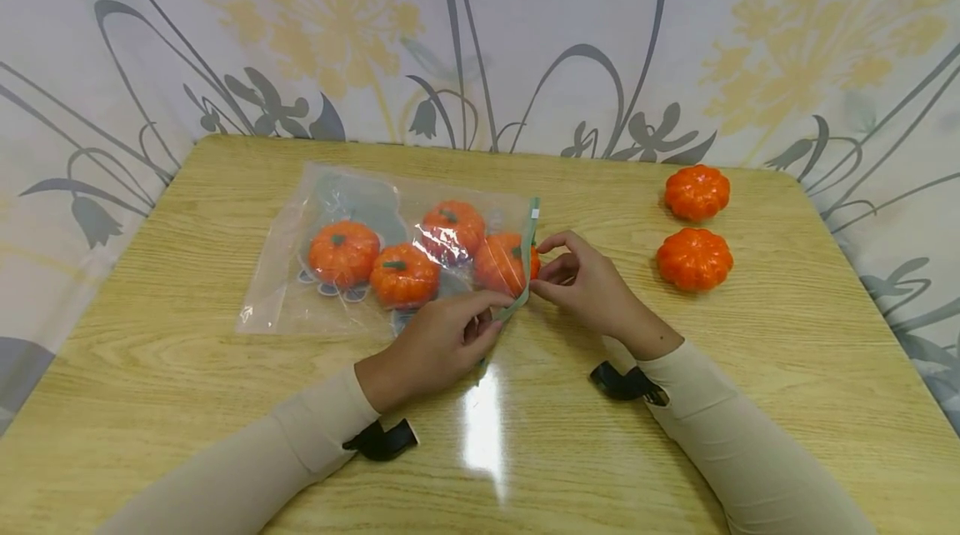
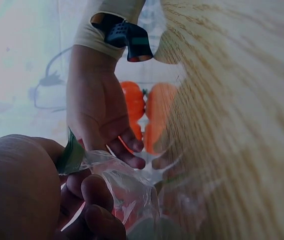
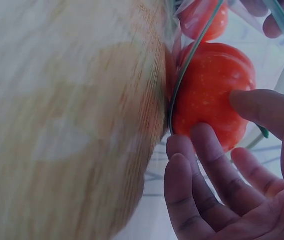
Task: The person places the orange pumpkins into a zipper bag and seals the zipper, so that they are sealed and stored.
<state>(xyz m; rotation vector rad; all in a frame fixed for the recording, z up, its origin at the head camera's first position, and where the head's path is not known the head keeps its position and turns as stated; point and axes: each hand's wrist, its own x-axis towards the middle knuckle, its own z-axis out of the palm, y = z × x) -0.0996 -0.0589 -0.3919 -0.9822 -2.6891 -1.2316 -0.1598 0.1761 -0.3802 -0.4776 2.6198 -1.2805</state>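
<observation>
Right hand (image 1: 588, 287): thumb and fingertips touched a pumpkin (image 3: 216, 85); grip or push, couldn't tell. Pumpkin lay directly left of it, just inside the bag (image 1: 273, 293) mouth. Left hand (image 1: 447, 339) pinched the near part of the green rim (image 1: 533, 222). Bag's long axis ran left-right on the worktop (image 1: 592, 460), mouth toward right hand, three pumpkins (image 1: 405, 275) deeper in. Two loose pumpkins (image 1: 695, 259) sat beyond, right; right hand nearer.
</observation>
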